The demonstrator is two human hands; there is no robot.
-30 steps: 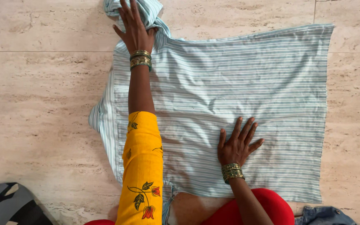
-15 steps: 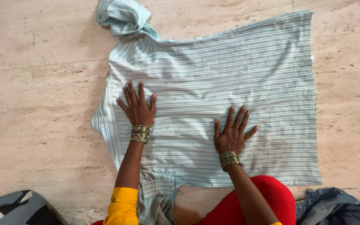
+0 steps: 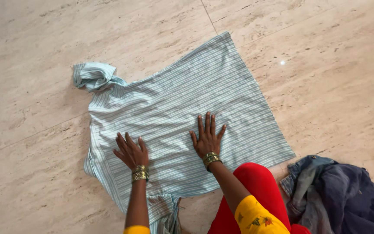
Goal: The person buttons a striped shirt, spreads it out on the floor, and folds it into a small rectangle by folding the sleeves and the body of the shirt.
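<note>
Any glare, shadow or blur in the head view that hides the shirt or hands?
Head view: soft, even light; one small glare spot on the floor tile, clear of the shirt. Faint shadows sit beside the left hand and right hand. Stripes and bangles are sharp, with no motion blur. The frame is tilted.

Head view, steeply down, near floor point(image 3: 44, 173)

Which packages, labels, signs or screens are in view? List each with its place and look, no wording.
None show in this view.
Only cloth lies on the stone floor: a striped pale-blue shirt spread flat under the left hand and right hand.
A dark blue denim garment lies crumpled at lower right.
</note>
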